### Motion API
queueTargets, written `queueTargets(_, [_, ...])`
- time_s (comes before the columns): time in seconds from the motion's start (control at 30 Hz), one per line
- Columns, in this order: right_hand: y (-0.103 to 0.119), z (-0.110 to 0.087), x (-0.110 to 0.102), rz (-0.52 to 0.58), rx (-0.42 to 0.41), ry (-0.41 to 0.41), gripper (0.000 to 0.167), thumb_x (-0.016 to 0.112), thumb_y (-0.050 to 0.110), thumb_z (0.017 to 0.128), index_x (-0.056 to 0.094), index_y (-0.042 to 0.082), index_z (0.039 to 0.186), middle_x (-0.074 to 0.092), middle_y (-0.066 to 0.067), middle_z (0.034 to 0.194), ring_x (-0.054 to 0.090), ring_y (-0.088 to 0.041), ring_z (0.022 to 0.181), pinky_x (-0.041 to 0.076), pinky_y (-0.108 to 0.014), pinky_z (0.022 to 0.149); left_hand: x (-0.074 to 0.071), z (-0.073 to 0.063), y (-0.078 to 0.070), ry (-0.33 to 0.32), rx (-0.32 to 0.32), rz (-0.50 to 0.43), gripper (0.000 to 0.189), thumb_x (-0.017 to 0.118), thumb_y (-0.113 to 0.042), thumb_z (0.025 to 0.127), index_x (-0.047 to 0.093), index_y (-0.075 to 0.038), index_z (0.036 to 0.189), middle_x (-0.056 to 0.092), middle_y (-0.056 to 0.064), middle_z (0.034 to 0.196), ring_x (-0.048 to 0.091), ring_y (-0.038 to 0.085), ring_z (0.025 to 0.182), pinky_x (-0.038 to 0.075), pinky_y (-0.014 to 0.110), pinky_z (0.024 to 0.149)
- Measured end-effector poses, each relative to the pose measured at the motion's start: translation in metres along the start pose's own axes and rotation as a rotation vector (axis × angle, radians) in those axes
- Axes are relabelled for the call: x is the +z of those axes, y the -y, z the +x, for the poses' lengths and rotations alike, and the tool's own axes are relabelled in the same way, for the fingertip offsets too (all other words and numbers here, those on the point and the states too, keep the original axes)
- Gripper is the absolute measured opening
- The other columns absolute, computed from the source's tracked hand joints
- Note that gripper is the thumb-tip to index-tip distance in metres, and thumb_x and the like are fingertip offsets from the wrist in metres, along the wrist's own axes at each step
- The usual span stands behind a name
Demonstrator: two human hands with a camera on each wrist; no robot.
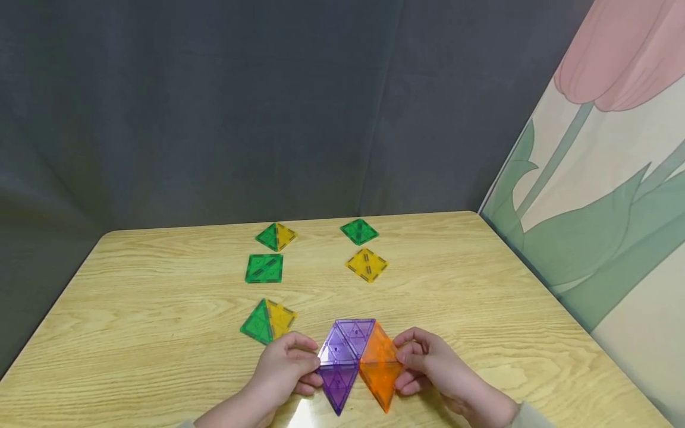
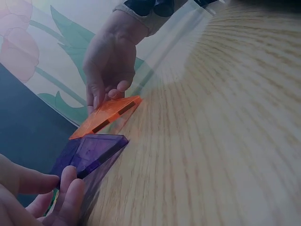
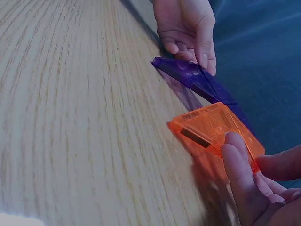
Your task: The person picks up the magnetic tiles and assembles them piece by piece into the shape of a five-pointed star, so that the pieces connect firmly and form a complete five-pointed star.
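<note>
Several triangular magnetic tiles join edge to edge in a fan at the front of the table: three purple tiles (image 1: 338,348) on the left and two orange tiles (image 1: 381,345) on the right. A narrow gap opens between the lowest purple and lowest orange tile. My left hand (image 1: 286,368) pinches the outer left edge of the purple tiles (image 2: 101,150) between thumb and fingers. On the other side my right hand (image 1: 428,365) pinches the outer edge of the orange tiles (image 3: 216,125). Both wrist views show the fan tilted, with its near tips close above the wood.
Beyond my left hand lies a green-and-yellow tile pair (image 1: 267,321). Farther back are a green square (image 1: 264,268), another green-and-yellow pair (image 1: 275,236), a green diamond (image 1: 360,232) and a yellow diamond (image 1: 367,264). A dark curtain (image 1: 241,107) hangs behind the wooden table (image 1: 134,297).
</note>
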State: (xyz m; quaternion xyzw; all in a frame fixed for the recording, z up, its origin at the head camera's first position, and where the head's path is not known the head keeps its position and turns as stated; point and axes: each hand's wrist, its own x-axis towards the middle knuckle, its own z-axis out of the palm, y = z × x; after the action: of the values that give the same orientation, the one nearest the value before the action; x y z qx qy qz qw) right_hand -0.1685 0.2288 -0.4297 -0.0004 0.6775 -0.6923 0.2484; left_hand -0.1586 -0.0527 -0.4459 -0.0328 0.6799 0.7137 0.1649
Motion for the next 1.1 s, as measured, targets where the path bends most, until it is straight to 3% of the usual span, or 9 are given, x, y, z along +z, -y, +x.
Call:
queueTargets(0.3, [0.002,-0.003,-0.001,0.031,0.022,0.034,0.026,0.053,0.005,0.099,0.050,-0.009,0.121,0.063,-0.012,0.094,0.068,-0.020,0.067,0.060,-0.033,0.063,-0.006,-0.002,0.000,0.028,-0.019,-0.042,0.031,0.065,0.001,0.088,0.061,0.010,0.118,0.070,0.009,0.086,0.067,0.016,0.064,0.058,0.030,0.057])
queueTargets(0.67, [-0.001,-0.005,-0.002,0.177,0.072,0.074,0.025,0.054,0.004,0.098,0.050,-0.006,0.121,0.063,-0.012,0.098,0.070,-0.021,0.075,0.059,-0.034,0.074,-0.010,-0.002,0.003,0.095,-0.056,-0.146,0.035,0.066,-0.003,0.090,0.061,0.011,0.121,0.070,0.011,0.087,0.070,0.017,0.068,0.059,0.030,0.062])
queueTargets(0.93, [-0.010,-0.004,0.002,0.227,0.065,0.133,0.025,0.053,0.005,0.099,0.051,-0.010,0.120,0.065,-0.018,0.100,0.071,-0.021,0.079,0.059,-0.034,0.077,-0.008,-0.003,0.003,0.108,-0.059,-0.139,0.033,0.065,-0.001,0.091,0.059,0.014,0.120,0.070,0.011,0.089,0.071,0.020,0.071,0.060,0.031,0.065])
queueTargets(1.1, [-0.010,-0.003,0.004,0.204,0.072,0.119,0.027,0.053,0.005,0.099,0.050,-0.012,0.121,0.065,-0.019,0.099,0.071,-0.021,0.079,0.059,-0.033,0.077,-0.009,-0.004,0.000,0.112,-0.084,-0.111,0.031,0.063,-0.001,0.093,0.058,0.014,0.119,0.070,0.013,0.091,0.072,0.021,0.075,0.060,0.030,0.067])
